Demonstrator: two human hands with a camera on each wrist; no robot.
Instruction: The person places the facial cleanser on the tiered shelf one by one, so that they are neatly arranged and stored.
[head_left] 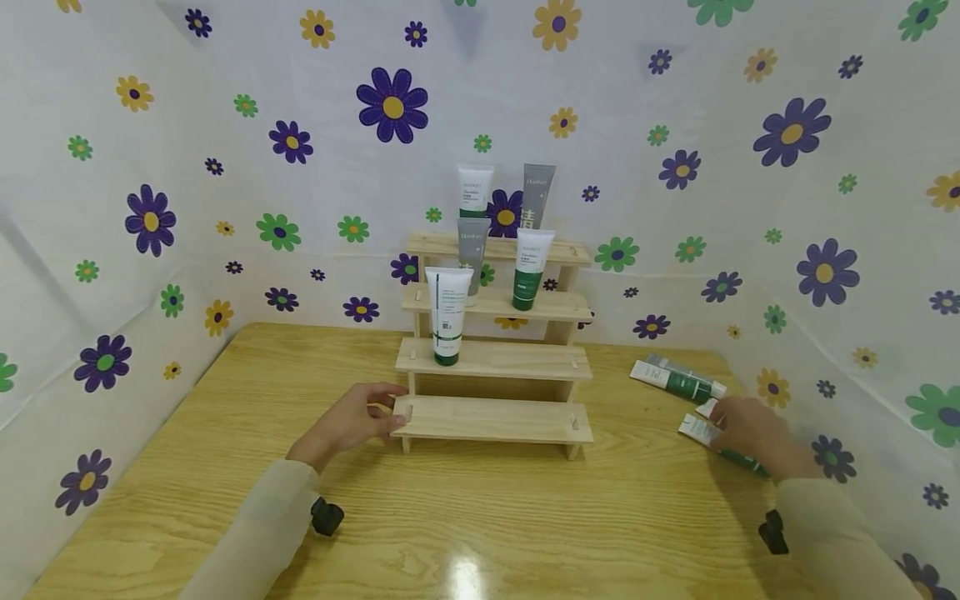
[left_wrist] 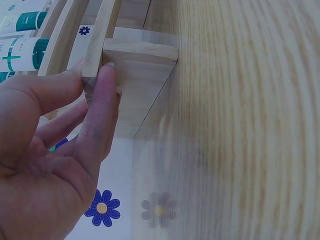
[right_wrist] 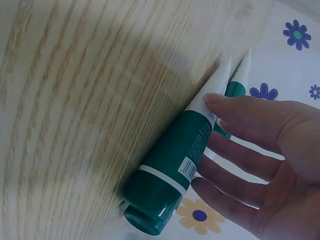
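Observation:
My left hand (head_left: 360, 421) pinches the left end of the lowest step of a wooden tiered stand (head_left: 491, 419), its thumb on one face and fingers on the other in the left wrist view. At the right, my right hand (head_left: 757, 433) holds a white and green squeeze tube (right_wrist: 172, 150) low over the table. Its thumb lies on the tube's white part, with the fingers along the other side; some fingertips are hidden. Another white and green tube (right_wrist: 236, 90) lies just behind it. On the third tier from the top, a white tube with a green cap (head_left: 447, 317) stands upright.
Higher tiers carry a grey tube (head_left: 471, 250), a white and green tube (head_left: 531, 271), a white tube (head_left: 475, 190) and a second grey tube (head_left: 537, 196). More tubes (head_left: 671, 379) lie on the wooden table (head_left: 420, 517) near the right side. Flower-patterned cloth encloses the table.

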